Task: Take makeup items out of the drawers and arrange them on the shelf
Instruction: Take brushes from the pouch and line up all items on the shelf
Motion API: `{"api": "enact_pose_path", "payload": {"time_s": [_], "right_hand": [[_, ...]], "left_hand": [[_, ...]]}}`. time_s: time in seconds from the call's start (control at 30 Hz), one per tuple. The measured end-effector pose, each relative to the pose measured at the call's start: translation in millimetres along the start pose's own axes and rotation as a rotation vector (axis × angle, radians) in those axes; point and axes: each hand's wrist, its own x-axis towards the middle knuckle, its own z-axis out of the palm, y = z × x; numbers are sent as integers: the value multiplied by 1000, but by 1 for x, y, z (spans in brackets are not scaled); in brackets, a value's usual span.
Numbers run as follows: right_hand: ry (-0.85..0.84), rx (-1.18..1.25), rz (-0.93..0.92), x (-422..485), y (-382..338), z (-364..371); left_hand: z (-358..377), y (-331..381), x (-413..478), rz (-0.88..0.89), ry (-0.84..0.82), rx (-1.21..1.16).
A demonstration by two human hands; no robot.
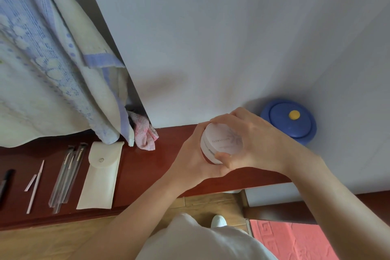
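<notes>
A round white jar [221, 142] with faint lettering on its lid is held above the dark red wooden shelf [160, 162]. My left hand [194, 160] cups the jar from below and the left. My right hand [251, 139] wraps over its lid from the right, fingers on the rim. Further left on the shelf lie a cream snap pouch [101, 175], a clear sleeve of thin brushes [67, 177], two slim pink sticks [35, 186] and a black item [5, 181] at the frame's edge.
A blue round container with a yellow knob [289, 121] rests on the shelf by the white wall, right of my hands. A blue-and-cream blanket [42, 59] hangs at the left, with a pink cloth [145, 133] below it. Wooden floor and a red mat [295, 240] lie beneath.
</notes>
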Motion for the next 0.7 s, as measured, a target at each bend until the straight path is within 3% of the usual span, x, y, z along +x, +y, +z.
{"api": "enact_pose_path", "payload": {"time_s": [0.23,0.4,0.7], "right_hand": [[-48,36,63,5,5,-9],[50,273,111,8,11,-26],[96,406,267,20,14,-48]], "left_hand": [[-8,0,2,8,-118,-26],[-10,1,-4,-55,-199,-138],[-8,1,-3,-108,-282,-259]]}}
